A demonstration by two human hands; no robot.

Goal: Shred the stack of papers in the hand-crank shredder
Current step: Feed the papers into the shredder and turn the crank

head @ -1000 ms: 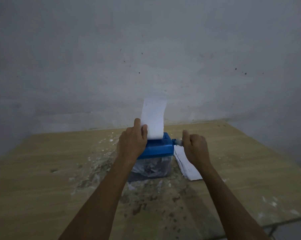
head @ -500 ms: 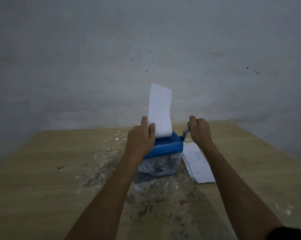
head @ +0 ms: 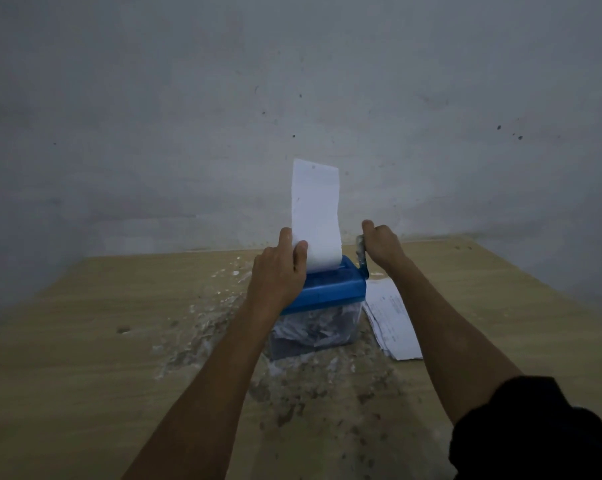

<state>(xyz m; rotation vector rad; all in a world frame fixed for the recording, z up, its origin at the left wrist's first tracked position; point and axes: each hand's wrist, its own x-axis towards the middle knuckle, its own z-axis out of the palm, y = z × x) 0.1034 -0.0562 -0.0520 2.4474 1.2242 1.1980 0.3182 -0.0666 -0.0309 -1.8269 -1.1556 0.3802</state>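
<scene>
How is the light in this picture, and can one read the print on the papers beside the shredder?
Head view: the light is dim and bluish, without glare; the wide lens bends the table edges; the print on the stack of papers shows only as faint grey marks, too soft to read; the sheet in the shredder is the brightest thing.

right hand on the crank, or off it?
Touching. The head view shows the right hand with its fingers curled round the top of the crank at the shredder's right end, no gap between them.
</scene>
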